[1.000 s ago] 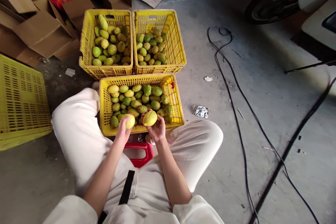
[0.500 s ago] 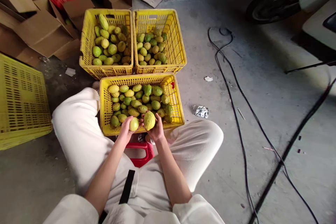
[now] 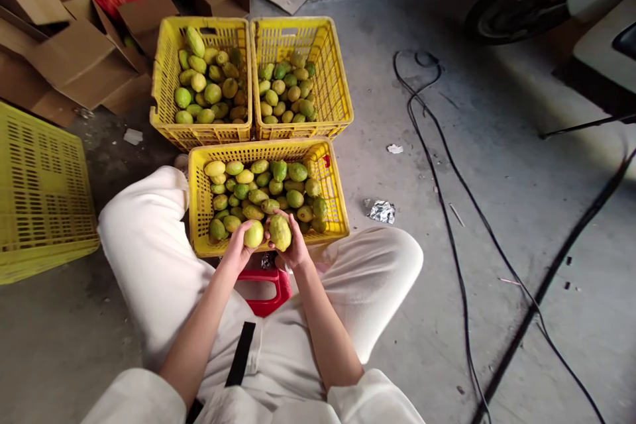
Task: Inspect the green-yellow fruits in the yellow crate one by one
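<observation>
My left hand (image 3: 238,248) is closed round a yellow-green lemon (image 3: 254,234), its thumb along the near side. In my right hand (image 3: 297,250) is a larger, bumpy yellow-green lemon (image 3: 281,233), gripped with the fingers wrapped behind it. Both lemons are held side by side, a small gap between them, over the near rim of the front yellow crate (image 3: 268,146). Many green and yellow lemons (image 3: 258,197) lie loose in that crate. The undersides of the held lemons are partly hidden by my fingers.
Two more yellow crates, left (image 3: 169,79) and right (image 3: 332,73), stand behind with lemons inside. Another crate (image 3: 47,192) is at far left. Cardboard boxes (image 3: 82,56) lie beyond. A red plastic stool (image 3: 271,305) sits between my legs. Black cables (image 3: 447,205) and crumpled foil (image 3: 382,211) are on the floor.
The lemon in my right hand has turned and shifted slightly left and down, with my fingers now further over its top. My left hand has barely moved.
</observation>
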{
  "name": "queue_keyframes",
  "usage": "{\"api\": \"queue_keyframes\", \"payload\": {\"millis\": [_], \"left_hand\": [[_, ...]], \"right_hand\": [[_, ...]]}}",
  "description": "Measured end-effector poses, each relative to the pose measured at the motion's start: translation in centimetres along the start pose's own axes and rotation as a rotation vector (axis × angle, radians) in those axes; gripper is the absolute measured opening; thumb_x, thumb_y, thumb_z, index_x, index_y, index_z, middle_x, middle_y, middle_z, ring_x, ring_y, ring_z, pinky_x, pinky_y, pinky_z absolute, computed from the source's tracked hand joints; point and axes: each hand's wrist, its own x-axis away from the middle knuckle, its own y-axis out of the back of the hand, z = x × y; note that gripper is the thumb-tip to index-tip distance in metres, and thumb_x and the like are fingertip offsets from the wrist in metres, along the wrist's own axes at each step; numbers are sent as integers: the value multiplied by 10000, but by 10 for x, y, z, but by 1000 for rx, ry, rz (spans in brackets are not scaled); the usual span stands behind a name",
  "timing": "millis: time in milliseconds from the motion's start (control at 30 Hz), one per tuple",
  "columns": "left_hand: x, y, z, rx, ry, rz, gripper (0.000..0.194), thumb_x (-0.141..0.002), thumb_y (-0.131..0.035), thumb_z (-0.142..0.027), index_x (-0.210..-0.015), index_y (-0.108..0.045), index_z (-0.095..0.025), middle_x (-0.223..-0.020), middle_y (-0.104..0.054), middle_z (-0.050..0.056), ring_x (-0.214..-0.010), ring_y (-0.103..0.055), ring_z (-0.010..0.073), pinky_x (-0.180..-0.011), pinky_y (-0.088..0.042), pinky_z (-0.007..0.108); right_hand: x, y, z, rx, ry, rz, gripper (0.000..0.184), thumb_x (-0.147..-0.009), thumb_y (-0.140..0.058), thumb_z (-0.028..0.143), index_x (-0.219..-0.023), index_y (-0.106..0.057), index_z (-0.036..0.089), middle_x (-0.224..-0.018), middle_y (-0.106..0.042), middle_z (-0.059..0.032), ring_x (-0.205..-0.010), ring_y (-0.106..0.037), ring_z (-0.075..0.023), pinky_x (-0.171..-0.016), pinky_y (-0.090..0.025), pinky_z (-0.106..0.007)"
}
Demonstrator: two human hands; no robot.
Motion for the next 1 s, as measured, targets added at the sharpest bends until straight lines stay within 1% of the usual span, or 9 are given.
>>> {"api": "queue_keyframes", "payload": {"millis": [100,233,300,433,600,700,767,867,1000], "left_hand": [[2,-2,-7,14,40,-49,252,-923,-598,-366,-1046,-682,-162,-860,-736,102,-988,-774,278,-780,-679,371],[11,-6,-19,93,25,-27,355,-948,-517,-389,-1193,-676,-186,-1027,-777,131,-1045,-765,275,-579,-622,256],[15,-8,-22,122,12,24,340,-929,-538,-384,-1174,-686,-202,-1069,-780,125,-989,-772,268,-504,-577,228],[17,-10,-16,120,-4,74,235,-888,-607,-347,-1032,-696,-184,-1045,-772,98,-775,-761,232,-455,-542,244],[4,-5,-4,100,5,-117,180,-929,-594,-336,-998,-669,-188,-927,-726,62,-653,-717,197,-428,-483,236],[-5,5,0,119,63,-341,163,-977,-556,-347,-1000,-641,-210,-834,-673,39,-630,-679,170,-431,-452,210],[-9,13,2,126,59,-438,171,-1003,-533,-377,-1015,-602,-221,-787,-632,24,-615,-654,165,-437,-455,212],[-11,22,2,129,32,-525,173,-1039,-452,-367,-1046,-554,-228,-766,-612,14,-582,-636,162,-436,-458,218],[-8,26,2,97,-3,-519,149,-1023,-479,-348,-1001,-546,-217,-750,-617,19,-576,-649,158,-457,-474,212]], "right_hand": [[-1,-1,2,-43,1,-7,389,-891,-584,358,-1257,-650,245,-1037,-779,-52,-950,-754,-252,-678,-647,-355],[7,-2,5,-133,39,34,548,-822,-568,288,-1369,-607,284,-1185,-761,-58,-1078,-728,-263,-875,-644,-480],[11,-2,5,-155,46,51,546,-827,-594,299,-1373,-598,302,-1160,-759,-50,-1013,-731,-238,-819,-658,-444],[10,4,1,-171,7,71,399,-839,-659,290,-1237,-639,289,-1003,-747,-29,-776,-686,-158,-535,-584,-218],[-3,22,-18,-101,-53,-329,189,-858,-703,327,-1013,-621,256,-815,-682,2,-710,-694,-171,-528,-572,-232],[-13,21,-32,-42,-55,-411,122,-885,-658,339,-967,-594,275,-788,-663,19,-706,-693,-199,-603,-621,-339],[-25,6,-33,-34,-72,-367,90,-897,-633,332,-934,-577,271,-795,-666,14,-753,-703,-219,-691,-644,-411],[-55,-42,-17,-29,-77,-251,135,-900,-646,378,-904,-571,266,-846,-695,-3,-899,-719,-253,-831,-638,-490],[-78,-112,17,-161,71,162,313,-911,-614,563,-847,-593,257,-970,-736,-51,-1149,-678,-288,-1036,-550,-564]]}}
